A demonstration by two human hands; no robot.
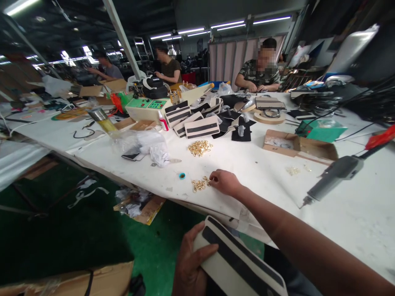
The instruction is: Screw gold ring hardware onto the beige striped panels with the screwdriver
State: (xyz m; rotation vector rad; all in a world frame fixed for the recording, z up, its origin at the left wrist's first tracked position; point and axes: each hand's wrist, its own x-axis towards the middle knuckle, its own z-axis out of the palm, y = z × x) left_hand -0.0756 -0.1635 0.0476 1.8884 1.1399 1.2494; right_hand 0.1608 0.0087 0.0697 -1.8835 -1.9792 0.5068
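Observation:
My left hand (193, 261) is wrapped round one end of a cream wallet-like piece with black stripes (243, 263), held tilted below the table's front edge. On the white table, my right hand (225, 182) has its fingers bent and pinched together beside a small pile of gold-coloured metal fittings (199, 186). Whatever is between those fingertips is too small to make out. A larger heap of gold-coloured fittings (199, 148) lies farther back. To the left of the small pile sits a little blue-rimmed round container (182, 176).
Striped pieces (202, 126) are stacked behind the heap, near a green control box (148, 109). A grey electric screwdriver (335, 179) hangs at right, before an open cardboard box (299, 146). Plastic bags (148, 146) lie left. A co-worker (261, 68) sits across the table.

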